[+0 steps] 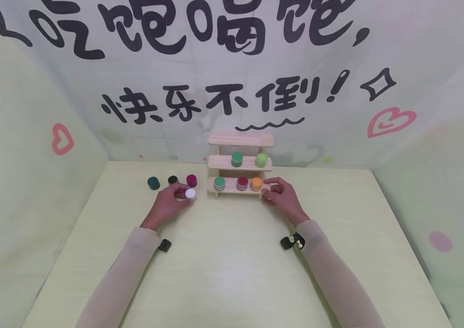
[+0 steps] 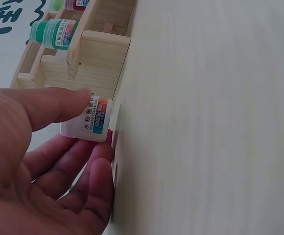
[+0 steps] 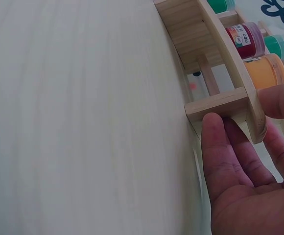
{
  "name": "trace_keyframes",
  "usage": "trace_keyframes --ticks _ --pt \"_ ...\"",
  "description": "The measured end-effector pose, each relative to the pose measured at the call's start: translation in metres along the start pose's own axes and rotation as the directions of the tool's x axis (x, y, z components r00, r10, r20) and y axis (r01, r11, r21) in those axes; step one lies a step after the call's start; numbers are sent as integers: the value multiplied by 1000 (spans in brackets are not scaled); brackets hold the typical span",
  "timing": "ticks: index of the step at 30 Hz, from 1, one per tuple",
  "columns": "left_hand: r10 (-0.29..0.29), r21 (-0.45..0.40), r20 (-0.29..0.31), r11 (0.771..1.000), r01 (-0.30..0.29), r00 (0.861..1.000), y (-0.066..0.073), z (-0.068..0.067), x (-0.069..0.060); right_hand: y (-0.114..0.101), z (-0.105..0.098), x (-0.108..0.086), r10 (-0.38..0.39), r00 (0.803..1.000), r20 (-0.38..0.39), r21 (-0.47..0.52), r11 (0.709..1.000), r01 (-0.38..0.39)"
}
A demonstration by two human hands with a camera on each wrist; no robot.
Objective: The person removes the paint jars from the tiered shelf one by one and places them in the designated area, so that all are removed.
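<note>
At center left, the left hand point(image 1: 167, 208) pinches 1 smooth white jar point(image 1: 190, 194), with 3 cylindrical jars point(image 1: 191, 181) just beyond; right of center, the right hand point(image 1: 284, 200), thumb and fingers loosely parted, touches a pale wooden 3-tier rack point(image 1: 241, 139) bearing 5 squat jars point(image 1: 237, 159) before creased, lettered cloth point(image 1: 174, 139).

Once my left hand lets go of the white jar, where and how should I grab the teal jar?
Probably best pinched across its round sides near the top, coming from its left: the teal jar is short, cylindrical and upright, with bare tabletop on that side and the black jar next on its right.
</note>
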State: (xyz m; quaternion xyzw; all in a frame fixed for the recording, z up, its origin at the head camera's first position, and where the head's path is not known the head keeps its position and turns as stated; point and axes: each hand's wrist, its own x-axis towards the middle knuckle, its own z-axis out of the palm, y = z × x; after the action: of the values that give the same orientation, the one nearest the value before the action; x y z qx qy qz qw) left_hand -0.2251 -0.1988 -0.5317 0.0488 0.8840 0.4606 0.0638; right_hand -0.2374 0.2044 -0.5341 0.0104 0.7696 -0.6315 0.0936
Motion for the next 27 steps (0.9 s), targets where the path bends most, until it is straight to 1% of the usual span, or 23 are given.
trace_keyframes --ticks 5,18,24,27 --pt "-24 1 15 1000 24 1000 0 1 -3 0 0 0 -1 1000 1 -8 1000 1" --pt "-51 -5 26 999 51 998 0 -2 -3 -1 2 -1 -3 1000 -2 -11 1000 3" --pt "-54 9 20 999 54 998 3 -3 -5 -2 3 -1 1 1000 -2 -28 1000 -1" --pt "-53 25 8 998 53 999 5 -4 -6 -2 2 -2 0 1000 -7 -32 999 0"
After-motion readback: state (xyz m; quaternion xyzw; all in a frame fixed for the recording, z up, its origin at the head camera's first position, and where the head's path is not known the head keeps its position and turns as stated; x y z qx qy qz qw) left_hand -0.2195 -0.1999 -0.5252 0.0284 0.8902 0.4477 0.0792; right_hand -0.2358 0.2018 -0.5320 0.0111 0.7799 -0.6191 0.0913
